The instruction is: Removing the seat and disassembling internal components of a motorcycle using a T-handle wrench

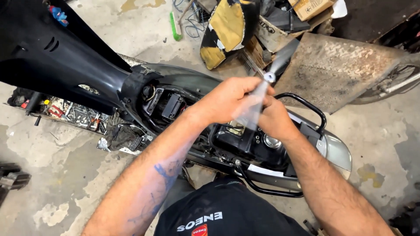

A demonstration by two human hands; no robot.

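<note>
Both my hands meet above a black scooter (65, 57) with its seat off. My left hand (227, 99) is closed around a blurred metal tool (267, 78) with a round silver hub and a dark arm sticking up to the right. My right hand (274, 119) grips the tool's lower shaft just under the left. Below them lie the open battery bay (168, 104), the black fuel tank with its chrome filler cap (272, 140), and the black rear grab rail (311, 109).
A torn yellow-and-black seat (225, 30) leans at the top among cardboard boxes (308, 8). A worn metal plate (341, 65) lies to the right, beside a wheel (402, 81). A tray of tools (65, 111) rests on the stained concrete floor at left.
</note>
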